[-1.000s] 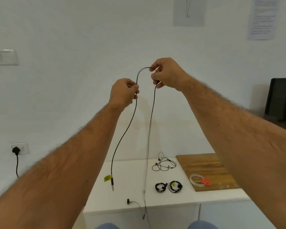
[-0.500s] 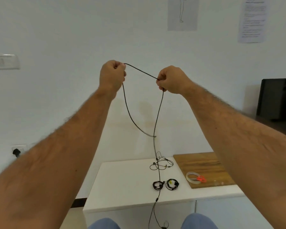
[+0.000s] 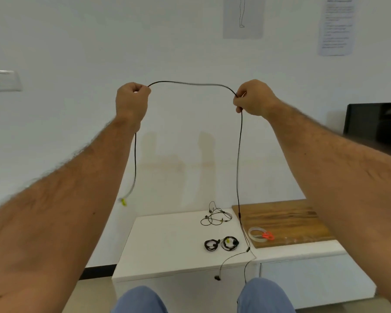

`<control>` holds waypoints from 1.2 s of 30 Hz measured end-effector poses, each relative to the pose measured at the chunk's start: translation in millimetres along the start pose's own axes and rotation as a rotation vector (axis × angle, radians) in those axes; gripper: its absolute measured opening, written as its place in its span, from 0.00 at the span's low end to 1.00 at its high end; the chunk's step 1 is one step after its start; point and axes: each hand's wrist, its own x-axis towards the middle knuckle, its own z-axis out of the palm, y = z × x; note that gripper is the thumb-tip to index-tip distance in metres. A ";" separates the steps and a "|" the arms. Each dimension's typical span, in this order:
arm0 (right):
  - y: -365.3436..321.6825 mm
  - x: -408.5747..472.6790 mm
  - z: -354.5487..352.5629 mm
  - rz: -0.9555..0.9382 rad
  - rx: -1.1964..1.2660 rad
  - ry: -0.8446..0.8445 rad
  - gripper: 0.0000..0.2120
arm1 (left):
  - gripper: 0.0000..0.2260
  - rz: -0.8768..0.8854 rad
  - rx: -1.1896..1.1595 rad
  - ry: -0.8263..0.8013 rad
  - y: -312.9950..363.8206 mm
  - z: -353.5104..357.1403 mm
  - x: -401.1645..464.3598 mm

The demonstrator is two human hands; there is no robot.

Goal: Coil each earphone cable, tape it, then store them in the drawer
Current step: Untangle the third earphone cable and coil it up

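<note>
**Q:** Hands first: where are they, and what are the fingers doing?

**A:** Both are raised in front of me against a white wall. My left hand point(image 3: 132, 99) is curled into a fist around a black earphone cable point(image 3: 191, 83). My right hand point(image 3: 253, 98) pinches the same cable, fingers curled round it. Between the two hands the cable runs in a shallow arch.

**Q:** And the rest of that cable?

**A:** From my left hand one end hangs straight down, ending in a blurred tip with a yellow tag point(image 3: 123, 201). From my right hand the longer part drops to the white cabinet point(image 3: 167, 245) below, splits near the front edge, and one earbud point(image 3: 217, 277) dangles over it.

**Q:** What lies on the cabinet?

**A:** Two coiled earphones point(image 3: 221, 243) sit side by side near the front. Behind them lies a loose, tangled earphone point(image 3: 216, 218). To the right is a wooden board point(image 3: 284, 220) carrying a clear tape roll point(image 3: 256, 234) with an orange piece touching it. My knees, in blue, show at the bottom.
</note>
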 end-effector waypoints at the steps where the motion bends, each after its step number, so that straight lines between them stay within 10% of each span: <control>1: -3.4 -0.8 -2.1 -0.004 0.103 -0.013 0.04 | 0.10 -0.002 0.007 -0.036 -1.0 1.2 -0.7; 8: -29.2 -3.8 -21.3 0.116 0.501 -0.027 0.05 | 0.08 -0.057 0.084 -0.240 -10.6 12.7 -11.4; 19: -28.0 -26.2 2.8 0.086 0.546 -0.695 0.18 | 0.08 -0.027 0.133 -0.520 -1.2 41.6 -33.1; 23: -29.6 -30.5 6.8 -0.040 0.478 -0.614 0.09 | 0.11 -0.029 0.178 -0.663 1.0 44.4 -43.2; 30: 1.1 -30.9 11.1 0.029 0.546 0.069 0.07 | 0.15 -0.261 0.019 -0.849 -22.5 33.1 -52.1; 36: 3.0 -52.9 23.1 0.235 0.861 -0.353 0.06 | 0.14 -0.318 -0.023 -0.902 -16.6 42.4 -60.9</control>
